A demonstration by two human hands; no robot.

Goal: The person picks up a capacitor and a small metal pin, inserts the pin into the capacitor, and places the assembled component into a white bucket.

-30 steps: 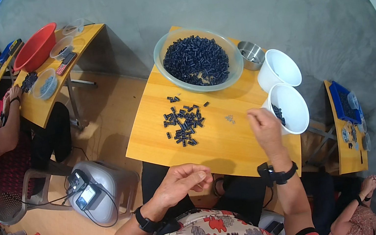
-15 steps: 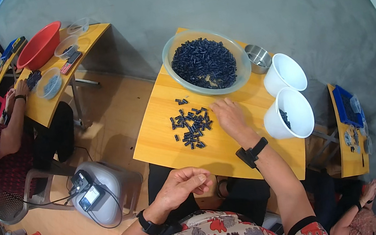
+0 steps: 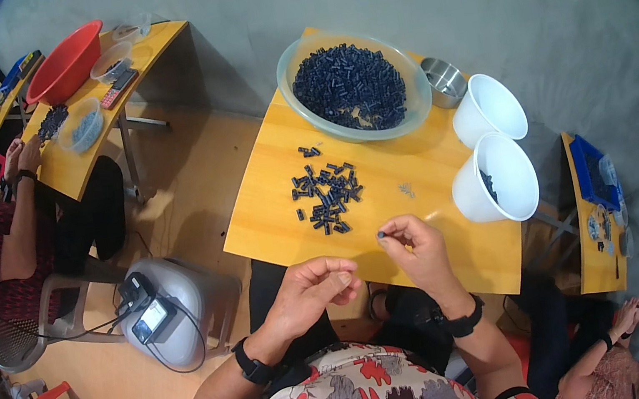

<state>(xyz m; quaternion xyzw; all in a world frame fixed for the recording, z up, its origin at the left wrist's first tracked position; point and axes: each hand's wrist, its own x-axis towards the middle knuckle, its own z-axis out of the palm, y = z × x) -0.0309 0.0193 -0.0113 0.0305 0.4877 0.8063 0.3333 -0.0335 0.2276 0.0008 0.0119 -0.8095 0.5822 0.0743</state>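
My right hand [image 3: 420, 254] is at the table's front edge, pinching a small dark blue plastic piece [image 3: 381, 234] between thumb and fingertips. Close by on its left, my left hand [image 3: 311, 292] is closed with thumb against fingers; whatever it may hold is too small or hidden to make out. Beyond them, a loose heap of dark blue plastic pieces [image 3: 328, 198] lies on the yellow table [image 3: 274, 232]. Tiny pale bits [image 3: 407, 190] lie to the right of that heap. At the back, a large translucent basin [image 3: 423, 102] holds a mass of similar dark pieces.
Two white buckets [image 3: 483, 117] stand at the table's right edge; the nearer bucket [image 3: 467, 196] has dark pieces inside. A steel bowl [image 3: 446, 85] sits by the basin. On the left, a co-worker [image 3: 12, 230] handles parts near a red basin [image 3: 69, 64]. A grey stool [image 3: 185, 306] carries cabled devices.
My right hand has drawn back from beside the basin to near my left hand, now with a small dark piece in its fingertips. My left hand has stayed nearly in place.
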